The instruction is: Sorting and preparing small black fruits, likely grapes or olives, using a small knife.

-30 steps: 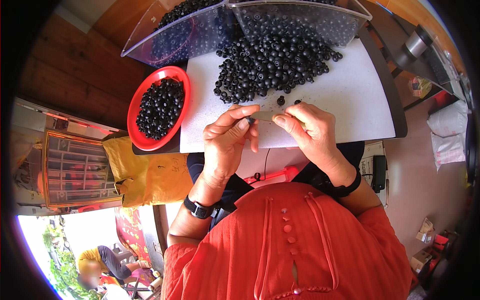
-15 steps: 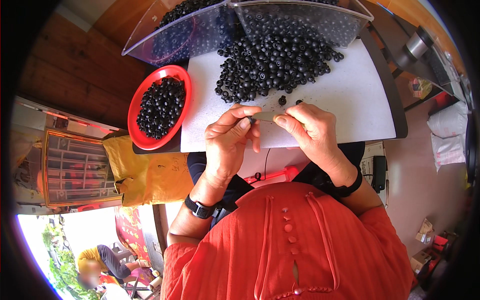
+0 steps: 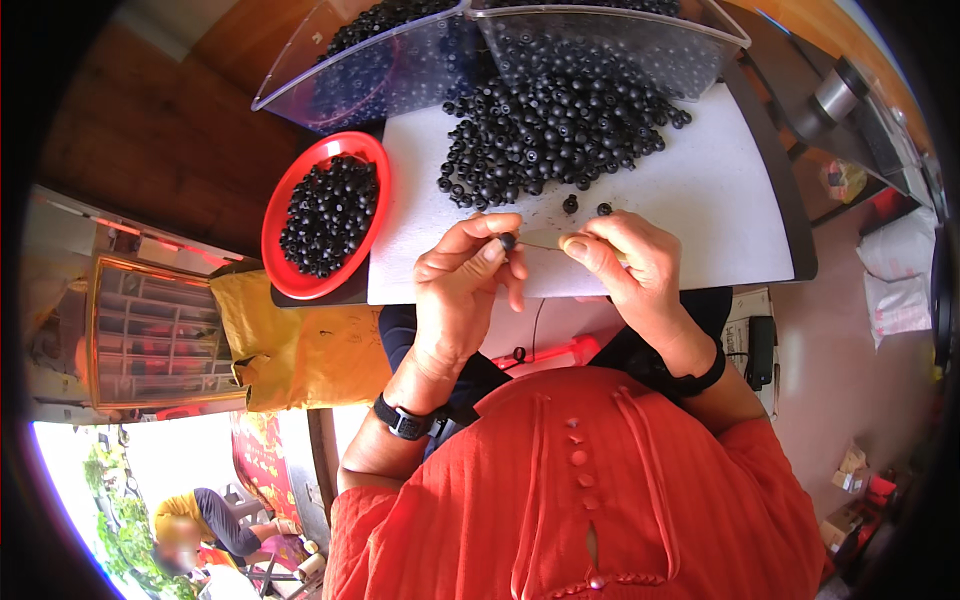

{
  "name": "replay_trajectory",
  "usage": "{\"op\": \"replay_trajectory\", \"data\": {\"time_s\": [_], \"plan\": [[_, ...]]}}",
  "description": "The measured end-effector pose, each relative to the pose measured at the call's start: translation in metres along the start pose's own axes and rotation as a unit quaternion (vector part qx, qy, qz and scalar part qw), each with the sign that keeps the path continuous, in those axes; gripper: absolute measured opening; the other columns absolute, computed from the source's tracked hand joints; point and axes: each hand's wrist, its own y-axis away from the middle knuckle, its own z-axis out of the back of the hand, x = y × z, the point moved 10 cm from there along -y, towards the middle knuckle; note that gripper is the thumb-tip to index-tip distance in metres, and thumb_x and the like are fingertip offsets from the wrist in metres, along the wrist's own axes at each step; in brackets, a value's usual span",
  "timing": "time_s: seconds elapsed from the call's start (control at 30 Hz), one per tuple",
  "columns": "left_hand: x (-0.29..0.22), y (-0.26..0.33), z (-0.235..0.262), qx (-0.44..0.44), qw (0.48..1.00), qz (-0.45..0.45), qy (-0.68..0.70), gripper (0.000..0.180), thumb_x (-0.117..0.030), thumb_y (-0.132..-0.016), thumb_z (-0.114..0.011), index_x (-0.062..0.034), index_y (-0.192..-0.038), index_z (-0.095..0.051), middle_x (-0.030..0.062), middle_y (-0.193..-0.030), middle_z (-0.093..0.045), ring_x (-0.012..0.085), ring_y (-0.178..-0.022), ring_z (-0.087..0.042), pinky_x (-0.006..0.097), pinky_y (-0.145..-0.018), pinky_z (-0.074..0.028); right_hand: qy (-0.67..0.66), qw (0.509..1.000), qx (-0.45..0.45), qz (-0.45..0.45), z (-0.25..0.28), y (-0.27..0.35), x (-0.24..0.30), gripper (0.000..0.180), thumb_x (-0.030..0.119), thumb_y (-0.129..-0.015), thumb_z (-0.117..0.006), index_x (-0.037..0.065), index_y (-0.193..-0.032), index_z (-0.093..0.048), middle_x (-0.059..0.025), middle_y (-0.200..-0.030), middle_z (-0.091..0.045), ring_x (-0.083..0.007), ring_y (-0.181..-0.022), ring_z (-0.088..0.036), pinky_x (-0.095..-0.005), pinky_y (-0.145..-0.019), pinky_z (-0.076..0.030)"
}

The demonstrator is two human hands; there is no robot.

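Black rounded plastic-looking piece [image 3: 507,241] is pinched in the left hand [image 3: 458,273] over the flat white board [image 3: 725,225], right hand [image 3: 637,262] pinching a thin metal blade [image 3: 541,246] aimed at it (contact unclear on my feed), so I judge blade work underway, next needing steady grip.

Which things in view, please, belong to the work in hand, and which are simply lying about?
Apparently in use:
black piece in the left hand
thin tool in the right hand
pile of black pieces on the white sheet
red dish of pieces

Apparently lying about:
yellow sack
silver cylinder
white bags
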Motion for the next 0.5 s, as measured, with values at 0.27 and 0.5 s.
{"op": "replay_trajectory", "data": {"time_s": [0.27, 0.5], "plan": [[-0.114, 0.005, 0.059, -0.112, 0.911, -0.195, -0.347, 0.022, 0.008, -0.094, -0.06, 0.0057, -0.112, -0.073, 0.0077, -0.103, -0.065, 0.0119, -0.072, -0.062, 0.025, -0.06, -0.053, 0.006, 0.999, 0.003, 0.046, 0.009, 0.005, 0.008, 0.013, 0.008, -0.086, -0.082, 0.001, -0.086, -0.07, -0.0074, -0.069, -0.064, -0.0202, -0.058, -0.059, -0.0337, -0.053, -0.043], [-0.17, -0.006, 0.075, -0.127, 0.667, -0.311, -0.665, 0.027, 0.005, -0.087, -0.069, -0.0034, -0.112, -0.075, 0.0057, -0.108, -0.067, 0.013, -0.086, -0.063, 0.026, -0.07, -0.051, -0.021, 0.994, 0.001, 0.11, 0.012, 0.004, 0.021, 0.015, 0.015, -0.085, -0.083, 0.005, -0.087, -0.071, -0.0057, -0.068, -0.067, -0.0212, -0.056, -0.058, -0.0343, -0.052, -0.043]]}}
